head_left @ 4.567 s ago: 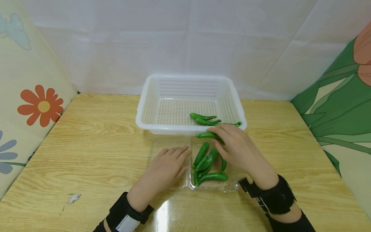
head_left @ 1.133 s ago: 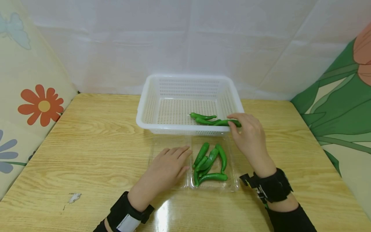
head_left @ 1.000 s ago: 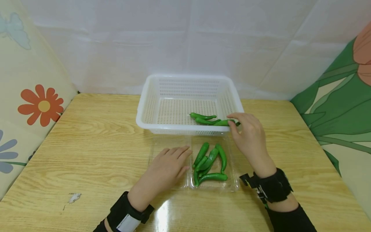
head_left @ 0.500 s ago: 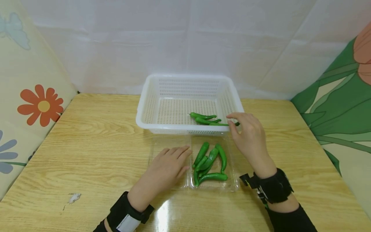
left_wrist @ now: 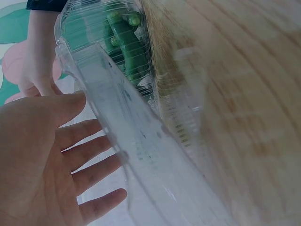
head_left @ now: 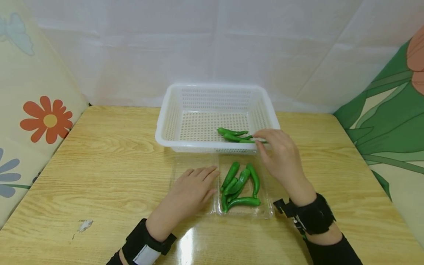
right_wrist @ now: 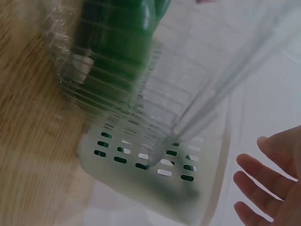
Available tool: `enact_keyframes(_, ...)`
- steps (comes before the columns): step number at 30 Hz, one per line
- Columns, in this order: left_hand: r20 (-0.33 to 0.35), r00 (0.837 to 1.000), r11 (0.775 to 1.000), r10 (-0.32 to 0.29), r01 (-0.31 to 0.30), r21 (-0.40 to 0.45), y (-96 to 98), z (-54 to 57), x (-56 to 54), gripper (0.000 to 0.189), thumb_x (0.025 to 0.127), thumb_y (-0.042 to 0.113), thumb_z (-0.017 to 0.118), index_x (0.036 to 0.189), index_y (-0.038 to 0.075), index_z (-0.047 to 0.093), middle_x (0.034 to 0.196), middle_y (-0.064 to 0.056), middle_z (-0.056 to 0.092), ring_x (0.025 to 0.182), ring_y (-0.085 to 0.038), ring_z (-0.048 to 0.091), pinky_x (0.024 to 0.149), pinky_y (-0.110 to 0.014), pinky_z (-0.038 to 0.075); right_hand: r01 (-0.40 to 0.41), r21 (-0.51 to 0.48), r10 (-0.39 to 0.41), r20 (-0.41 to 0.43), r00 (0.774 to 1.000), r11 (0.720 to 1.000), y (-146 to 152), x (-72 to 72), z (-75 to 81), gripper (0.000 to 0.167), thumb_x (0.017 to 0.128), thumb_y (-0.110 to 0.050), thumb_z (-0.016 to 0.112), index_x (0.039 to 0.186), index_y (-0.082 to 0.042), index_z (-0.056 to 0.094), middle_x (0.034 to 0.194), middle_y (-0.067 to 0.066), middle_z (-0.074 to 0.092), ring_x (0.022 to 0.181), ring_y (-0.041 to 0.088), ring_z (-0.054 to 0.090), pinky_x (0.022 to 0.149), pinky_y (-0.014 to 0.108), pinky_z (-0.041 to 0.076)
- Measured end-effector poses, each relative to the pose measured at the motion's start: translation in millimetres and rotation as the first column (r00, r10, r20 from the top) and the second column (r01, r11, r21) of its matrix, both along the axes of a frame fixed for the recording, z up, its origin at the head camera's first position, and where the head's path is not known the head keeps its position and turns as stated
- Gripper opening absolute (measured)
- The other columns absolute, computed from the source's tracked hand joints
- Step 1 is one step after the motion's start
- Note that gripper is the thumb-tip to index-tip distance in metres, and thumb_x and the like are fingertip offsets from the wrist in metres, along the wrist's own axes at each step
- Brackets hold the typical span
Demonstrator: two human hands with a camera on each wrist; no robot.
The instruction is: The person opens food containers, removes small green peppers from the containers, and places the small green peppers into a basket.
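My left hand (head_left: pixel 192 187) rests on the empty half of a clear hinged plastic box (head_left: pixel 265 216), fingers straight; in the left wrist view its fingertips touch the clear lid (left_wrist: pixel 117 106). Several green peppers (head_left: pixel 243 201) lie in the box's right half. My right hand (head_left: pixel 281 158) is over the near right rim of a white perforated basket (head_left: pixel 198 145), thumb and forefinger parted near the thin end of a green pepper (head_left: pixel 246 141). In the right wrist view its fingers are spread, with no pepper seen between them. Two more green peppers (head_left: pixel 228 131) lie beside that one.
The basket stands at the back of the wood-grain table (head_left: pixel 116 154), behind the clear box. A white cloth (head_left: pixel 132 55) hangs behind it. Printed panels with flowers (head_left: pixel 49 121) flank both sides.
My right hand has gone from over the box to the basket. The pepper it held has come down inside the basket, and the hand has shifted slightly left. My left hand stays put.
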State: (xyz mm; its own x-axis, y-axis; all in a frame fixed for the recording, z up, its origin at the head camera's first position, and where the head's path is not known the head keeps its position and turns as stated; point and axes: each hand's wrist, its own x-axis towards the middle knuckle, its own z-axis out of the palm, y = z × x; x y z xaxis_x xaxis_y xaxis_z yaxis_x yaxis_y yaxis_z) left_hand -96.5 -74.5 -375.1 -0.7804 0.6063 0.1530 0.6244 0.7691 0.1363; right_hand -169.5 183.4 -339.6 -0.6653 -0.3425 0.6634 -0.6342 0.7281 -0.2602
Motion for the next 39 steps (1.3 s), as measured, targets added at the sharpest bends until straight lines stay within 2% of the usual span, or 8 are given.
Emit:
enact_keyframes(4, 0.009, 1.0, 1.0, 0.001, 0.0, -0.003, -1.1, 0.6, 1.0, 0.051, 0.102, 0.037, 0.053, 0.145, 0.01, 0.05, 0.148, -0.007, 0.049, 0.13, -0.024, 0.05, 0.106, -0.043, 0.043, -0.038, -0.002, 0.038, -0.007, 0.999, 0.999, -2.6, 3.5, 1.5, 0.025, 0.082, 0.008, 0.073, 0.105, 0.002, 0.069, 0.107, 0.016, 0.07, 0.102, 0.034, 0.063, 0.093, 0.047, 0.05)
enact_keyframes(12, 0.021, 1.0, 1.0, 0.008, -0.007, -0.011, -3.7, 2.0, 3.0, 0.052, 0.102, 0.038, 0.054, 0.145, 0.009, 0.049, 0.149, -0.007, 0.048, 0.13, -0.025, 0.05, 0.106, -0.044, 0.043, -0.179, -0.002, 0.179, -0.04, 0.983, 0.984, -8.9, 6.5, 2.4, 0.024, 0.082, 0.01, 0.07, 0.105, 0.001, 0.069, 0.108, 0.016, 0.069, 0.104, 0.033, 0.062, 0.095, 0.043, 0.049)
enact_keyframes(16, 0.024, 1.0, 1.0, 0.014, -0.013, -0.016, -3.2, 3.0, 3.8, 0.052, 0.102, 0.038, 0.054, 0.145, 0.01, 0.049, 0.149, -0.006, 0.048, 0.131, -0.025, 0.05, 0.107, -0.044, 0.042, -0.217, -0.004, 0.216, -0.068, 0.974, 0.976, -9.7, 11.1, 4.0, 0.014, 0.093, -0.004, 0.064, 0.104, 0.001, 0.07, 0.105, 0.015, 0.07, 0.104, 0.034, 0.062, 0.1, 0.039, 0.046)
enact_keyframes(19, 0.033, 0.999, 1.0, 0.018, -0.017, -0.023, -2.0, 2.7, 4.1, 0.053, 0.102, 0.039, 0.053, 0.146, 0.01, 0.048, 0.15, -0.006, 0.047, 0.131, -0.025, 0.049, 0.107, -0.044, 0.042, -0.249, 0.027, 0.25, -0.12, 0.961, 0.968, -10.0, 16.3, 6.2, 0.025, 0.101, -0.017, 0.054, 0.101, 0.001, 0.071, 0.103, 0.014, 0.071, 0.1, 0.034, 0.064, 0.097, 0.04, 0.048)
enact_keyframes(23, 0.06, 0.998, 1.0, 0.021, -0.02, -0.022, 0.5, 2.3, 3.7, 0.056, 0.102, 0.045, 0.05, 0.147, 0.01, 0.047, 0.15, -0.007, 0.046, 0.132, -0.025, 0.048, 0.108, -0.044, 0.041, -0.311, 0.075, 0.32, -0.175, 0.931, 0.947, -11.9, 24.2, 10.0, 0.031, 0.104, -0.018, 0.048, 0.098, 0.0, 0.073, 0.1, 0.012, 0.072, 0.096, 0.032, 0.067, 0.089, 0.042, 0.052)
enact_keyframes(28, 0.081, 0.996, 1.0, 0.021, -0.021, -0.013, 2.2, 3.1, 2.6, 0.06, 0.101, 0.048, 0.049, 0.148, 0.01, 0.046, 0.151, -0.008, 0.046, 0.133, -0.026, 0.047, 0.109, -0.044, 0.04, -0.368, 0.127, 0.383, -0.129, 0.915, 0.921, -14.5, 33.1, 11.2, 0.034, 0.105, -0.019, 0.045, 0.1, -0.001, 0.073, 0.101, 0.011, 0.072, 0.096, 0.03, 0.066, 0.088, 0.042, 0.052)
enact_keyframes(34, 0.032, 0.999, 1.0, 0.013, -0.012, -0.012, 2.0, 3.1, 1.4, 0.055, 0.102, 0.041, 0.053, 0.146, 0.009, 0.048, 0.149, -0.007, 0.047, 0.132, -0.025, 0.049, 0.107, -0.043, 0.042, -0.404, 0.194, 0.427, -0.091, 0.9, 0.894, -15.4, 40.2, 8.0, 0.031, 0.104, -0.016, 0.046, 0.1, -0.002, 0.073, 0.103, 0.011, 0.071, 0.098, 0.03, 0.066, 0.091, 0.043, 0.052)
enact_keyframes(39, 0.021, 1.0, 1.0, 0.008, -0.008, -0.022, 1.4, 3.8, 1.7, 0.055, 0.101, 0.04, 0.054, 0.147, 0.009, 0.047, 0.15, -0.006, 0.047, 0.132, -0.023, 0.048, 0.107, -0.041, 0.042, -0.423, 0.224, 0.449, -0.078, 0.89, 0.878, -13.6, 46.5, 4.8, 0.037, 0.106, -0.019, 0.04, 0.1, -0.003, 0.073, 0.102, 0.01, 0.072, 0.097, 0.028, 0.066, 0.089, 0.042, 0.053)
